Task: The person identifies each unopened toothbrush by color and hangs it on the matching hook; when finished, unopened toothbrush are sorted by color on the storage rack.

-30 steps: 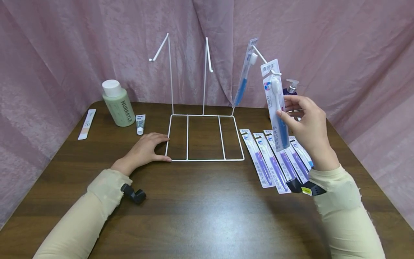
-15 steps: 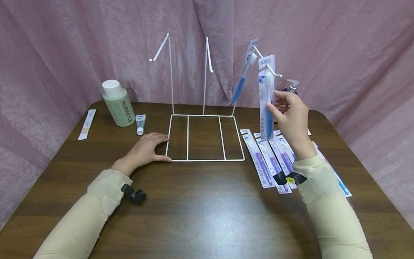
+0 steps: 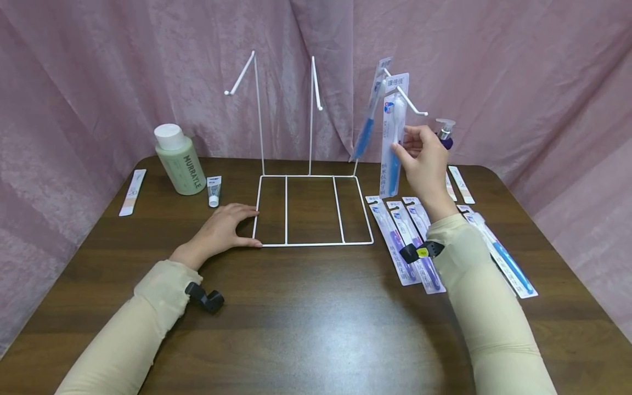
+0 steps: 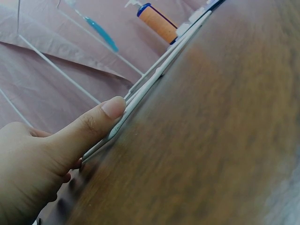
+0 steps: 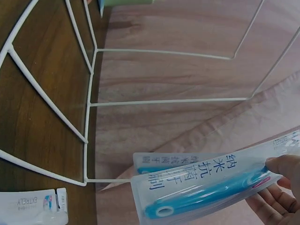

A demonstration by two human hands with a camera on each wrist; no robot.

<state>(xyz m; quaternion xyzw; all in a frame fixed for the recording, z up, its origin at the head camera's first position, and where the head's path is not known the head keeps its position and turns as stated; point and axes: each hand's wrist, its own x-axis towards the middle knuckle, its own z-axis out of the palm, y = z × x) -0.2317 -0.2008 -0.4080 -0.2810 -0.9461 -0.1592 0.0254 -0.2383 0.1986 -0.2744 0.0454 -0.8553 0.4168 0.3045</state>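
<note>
My right hand [image 3: 423, 164] pinches a packaged toothbrush [image 3: 390, 170] with a blue handle by its side edge. The top of this pack overlaps the right hook [image 3: 412, 102] of a white wire rack [image 3: 316, 244]; the hook's tip juts out in front. Behind it, another blue toothbrush pack [image 3: 365, 137] hangs on the same hook. In the right wrist view the held pack [image 5: 201, 187] lies under my thumb, its top out of frame. My left hand [image 3: 217, 230] rests at the rack's front left corner, thumb [image 4: 115, 108] straight along the wire and fingers on the side bar.
Several purple toothbrush packs [image 3: 395, 241] lie right of the rack, with blue ones [image 3: 508, 263] beyond my right wrist. A green bottle [image 3: 181, 164], a small tube [image 3: 214, 190] and a sachet [image 3: 133, 192] are at left. A pump bottle [image 3: 446, 131] stands behind my right hand.
My right hand has moved left and back, sliding the held toothbrush pack along the right hook toward the hanging one. My left hand has stayed on the rack's corner.
</note>
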